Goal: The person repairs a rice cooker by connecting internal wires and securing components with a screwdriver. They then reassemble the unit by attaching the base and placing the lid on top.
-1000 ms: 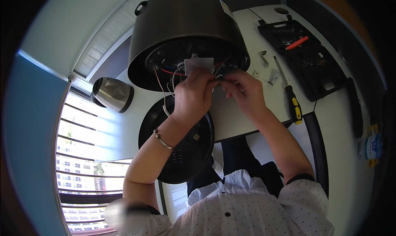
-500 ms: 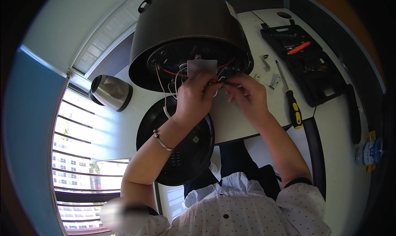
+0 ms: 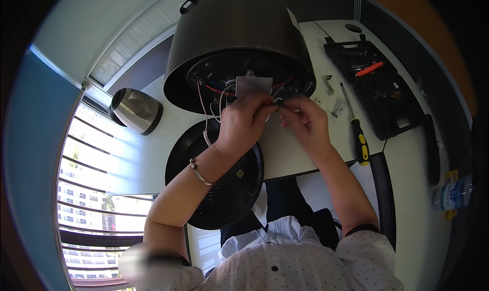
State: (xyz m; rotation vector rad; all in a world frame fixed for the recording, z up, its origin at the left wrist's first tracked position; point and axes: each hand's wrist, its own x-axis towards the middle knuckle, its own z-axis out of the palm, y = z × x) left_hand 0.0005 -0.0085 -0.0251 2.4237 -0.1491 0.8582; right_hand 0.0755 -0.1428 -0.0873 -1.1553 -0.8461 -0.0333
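Observation:
A large dark pot-shaped appliance (image 3: pixel 234 31) lies on its side, its open underside facing me. Red, white and blue wires run inside it, next to a pale metal plate (image 3: pixel 254 86). Just below that plate, my left hand (image 3: pixel 243 119) pinches a small dark piece at the wire ends. My right hand (image 3: pixel 306 119) meets it there, thumb and fingers closed at the same small piece. What exactly they grip is too small to make out. A round black base cover (image 3: pixel 224 202) lies under my left forearm, partly over the table edge.
On the right lie a screwdriver (image 3: pixel 359 133) with a black and yellow handle, small metal brackets (image 3: pixel 336 107) and an open black tool case (image 3: pixel 379 113) holding an orange-red tool (image 3: pixel 369 69). A steel kettle (image 3: pixel 137 111) lies at left. A plastic bottle (image 3: pixel 453 194) is far right.
The whole view has shifted slightly. Both hands stay together at the same spot by the wires, with only small finger movements.

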